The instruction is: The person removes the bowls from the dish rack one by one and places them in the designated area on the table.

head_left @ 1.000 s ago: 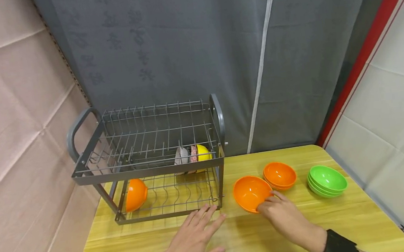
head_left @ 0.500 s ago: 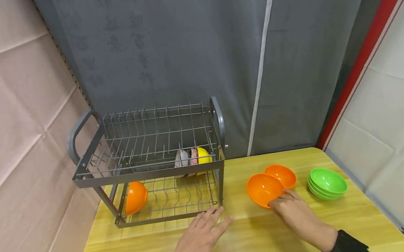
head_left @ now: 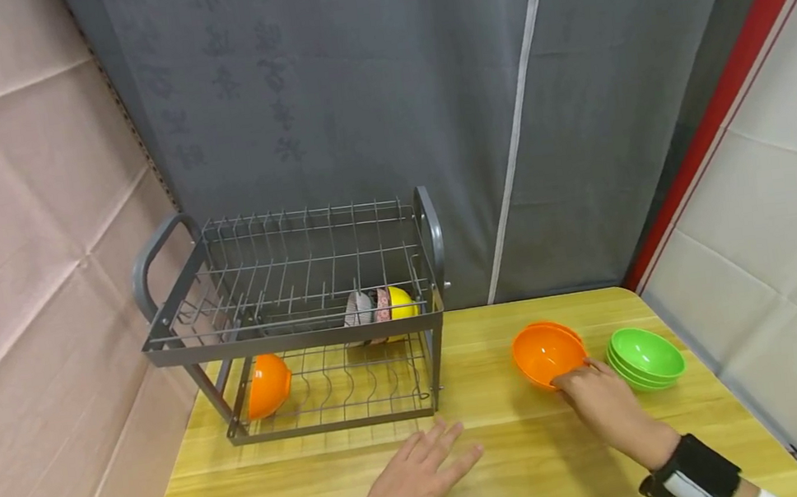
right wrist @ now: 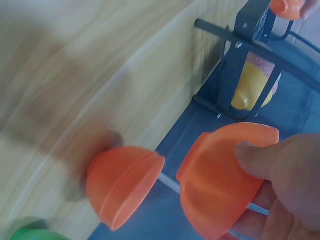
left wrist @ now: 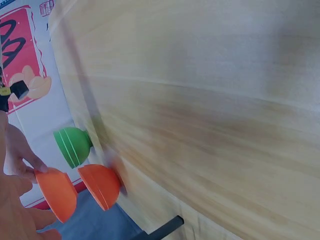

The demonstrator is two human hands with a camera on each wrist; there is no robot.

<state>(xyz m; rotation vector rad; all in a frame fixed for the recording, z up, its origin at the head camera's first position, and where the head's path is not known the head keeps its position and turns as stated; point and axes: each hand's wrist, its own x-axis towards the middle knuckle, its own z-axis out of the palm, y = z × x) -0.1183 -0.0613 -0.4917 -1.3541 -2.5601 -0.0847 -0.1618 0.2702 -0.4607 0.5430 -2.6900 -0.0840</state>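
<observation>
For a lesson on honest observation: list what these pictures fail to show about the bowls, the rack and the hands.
- Orange bowls on the table: head view, held bowl hides those beneath; count unclear.
- Patterned dishes in the rack: head view, too small, behind bars.
- Left hand: left wrist view, edge cuts it.
- Table: wrist views, blurred.

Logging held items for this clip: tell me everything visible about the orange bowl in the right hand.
The orange bowl is smooth, plain and looks like plastic, round with a thin rim. The right hand holds it by the near rim, thumb inside, fingers under the outside wall. It is lifted off the wooden table and tilted, just above a second orange bowl, apart from it, beside the stacked green bowls.
</observation>
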